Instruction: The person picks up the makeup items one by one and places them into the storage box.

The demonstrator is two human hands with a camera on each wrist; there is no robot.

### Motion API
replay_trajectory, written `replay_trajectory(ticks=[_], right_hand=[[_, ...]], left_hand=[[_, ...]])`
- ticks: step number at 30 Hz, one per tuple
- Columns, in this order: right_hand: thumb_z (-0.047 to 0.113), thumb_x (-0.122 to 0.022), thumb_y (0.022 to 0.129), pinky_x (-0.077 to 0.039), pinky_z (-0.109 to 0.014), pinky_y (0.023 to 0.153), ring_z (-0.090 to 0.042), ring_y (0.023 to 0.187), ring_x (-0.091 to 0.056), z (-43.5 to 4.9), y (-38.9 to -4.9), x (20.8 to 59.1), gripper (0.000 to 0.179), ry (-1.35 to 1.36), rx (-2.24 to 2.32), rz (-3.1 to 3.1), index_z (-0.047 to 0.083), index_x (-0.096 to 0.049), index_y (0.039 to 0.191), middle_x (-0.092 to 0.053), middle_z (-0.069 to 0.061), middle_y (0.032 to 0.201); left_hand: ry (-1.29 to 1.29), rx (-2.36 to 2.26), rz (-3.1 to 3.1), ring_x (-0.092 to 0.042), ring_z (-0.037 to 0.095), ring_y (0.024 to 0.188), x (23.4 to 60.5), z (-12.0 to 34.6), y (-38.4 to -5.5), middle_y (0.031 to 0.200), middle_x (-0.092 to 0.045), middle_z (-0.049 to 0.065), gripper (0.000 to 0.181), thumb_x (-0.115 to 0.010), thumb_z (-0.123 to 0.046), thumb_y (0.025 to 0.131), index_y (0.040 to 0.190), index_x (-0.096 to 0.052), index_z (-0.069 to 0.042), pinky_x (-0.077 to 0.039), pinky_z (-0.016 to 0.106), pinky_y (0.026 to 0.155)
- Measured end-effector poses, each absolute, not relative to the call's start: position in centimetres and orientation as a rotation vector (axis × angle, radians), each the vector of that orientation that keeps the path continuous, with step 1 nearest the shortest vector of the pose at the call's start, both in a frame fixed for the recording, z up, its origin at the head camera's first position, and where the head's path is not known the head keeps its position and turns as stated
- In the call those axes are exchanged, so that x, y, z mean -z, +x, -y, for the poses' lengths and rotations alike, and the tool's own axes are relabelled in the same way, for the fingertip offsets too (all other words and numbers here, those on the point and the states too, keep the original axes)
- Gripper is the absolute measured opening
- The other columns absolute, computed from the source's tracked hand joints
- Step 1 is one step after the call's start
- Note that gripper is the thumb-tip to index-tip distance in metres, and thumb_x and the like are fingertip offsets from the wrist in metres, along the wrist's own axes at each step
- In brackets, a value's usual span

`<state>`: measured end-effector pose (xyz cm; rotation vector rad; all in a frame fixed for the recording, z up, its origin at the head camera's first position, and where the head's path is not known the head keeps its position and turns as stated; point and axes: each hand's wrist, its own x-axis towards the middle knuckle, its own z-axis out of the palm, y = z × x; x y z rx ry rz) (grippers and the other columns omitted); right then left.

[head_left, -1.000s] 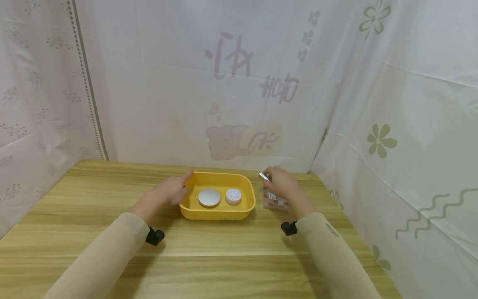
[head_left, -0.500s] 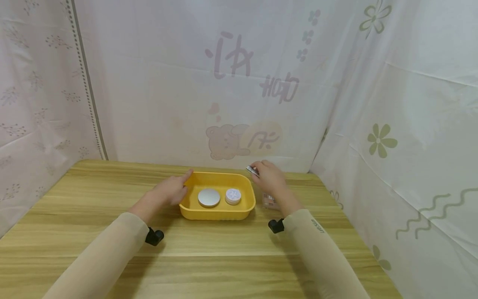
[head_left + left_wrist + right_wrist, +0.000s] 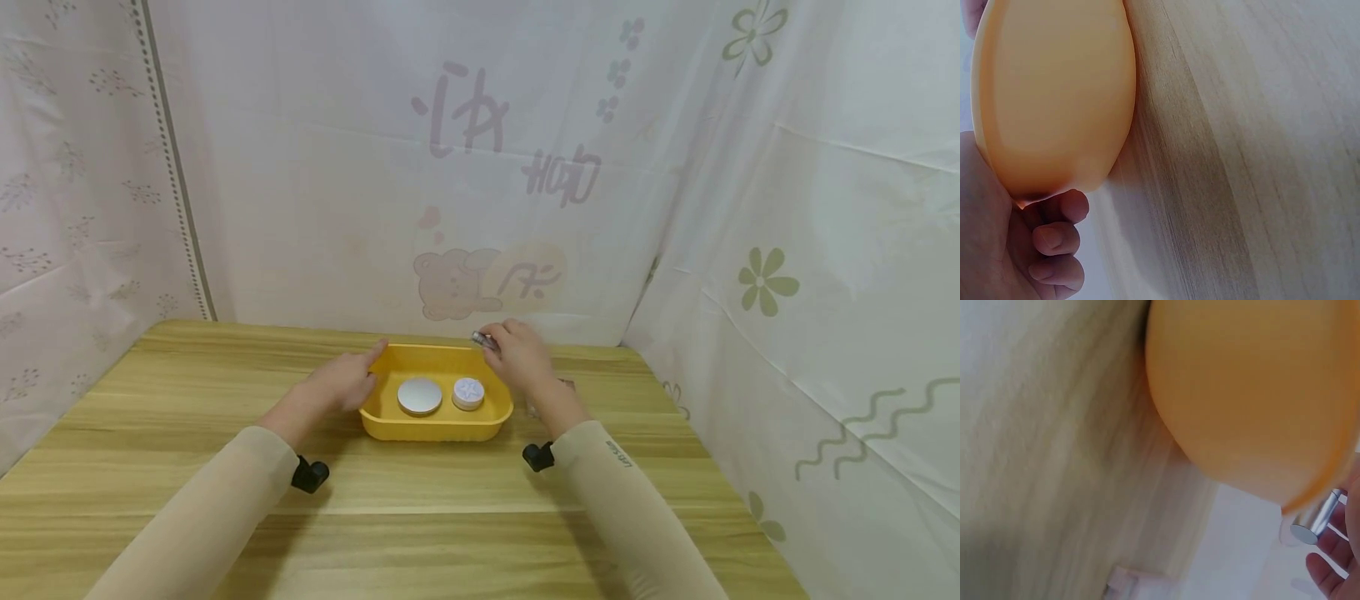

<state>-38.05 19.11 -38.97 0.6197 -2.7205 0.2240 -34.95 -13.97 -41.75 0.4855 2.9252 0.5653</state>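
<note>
A yellow tray (image 3: 431, 432) stands on the table with a round silver tin (image 3: 420, 397) and a smaller round case (image 3: 468, 392) with a star on its lid inside. My left hand (image 3: 341, 382) grips the tray's left end, index finger along the back left rim; in the left wrist view its other fingers (image 3: 1060, 240) are curled at the wall. My right hand (image 3: 521, 357) holds a silver lipstick tube (image 3: 484, 340) over the tray's back right corner. The tube (image 3: 1315, 524) shows its flat end in the right wrist view.
Right of the tray lies a makeup palette (image 3: 567, 386), mostly hidden behind my right wrist. A patterned white curtain (image 3: 337, 208) hangs behind the wooden table (image 3: 435, 508), and another curtain (image 3: 847, 333) borders its right side.
My right hand has moved left with the lipstick tube, from above the palette to the tray's back right corner. The left hand and the tray have stayed in place.
</note>
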Motion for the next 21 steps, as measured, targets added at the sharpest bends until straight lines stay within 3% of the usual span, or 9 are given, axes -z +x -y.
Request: replay_trajectory(ticks=[8,21], right_hand=[[0.028,-0.070,0.108,-0.055,-0.049,0.105,-0.031,0.115,-0.066,-18.4,-38.2,40.5,0.034,0.682,-0.183,2.644,0.018,-0.071,0.140,-0.070,-0.008,0.124],[0.027,-0.077,0.105,-0.048,-0.051,0.115,-0.030,0.123,-0.064,-17.6,-37.5,41.2,0.034,0.793,-0.149,2.690,0.018,-0.072,0.138,-0.070,-0.006,0.126]], left_hand=[[0.488,-0.552,-2.936,-0.065,0.034,0.110,41.9,14.0,-34.9,0.161,-0.053,0.033,0.070,-0.043,-0.020,0.114,0.177,-0.016,-0.010,-0.052,0.051,0.100],[0.479,-0.560,-2.931,-0.067,0.031,0.101,41.7,14.0,-34.8,0.161,-0.054,0.032,0.070,-0.042,-0.020,0.114,0.178,-0.015,-0.011,-0.053,0.049,0.097]])
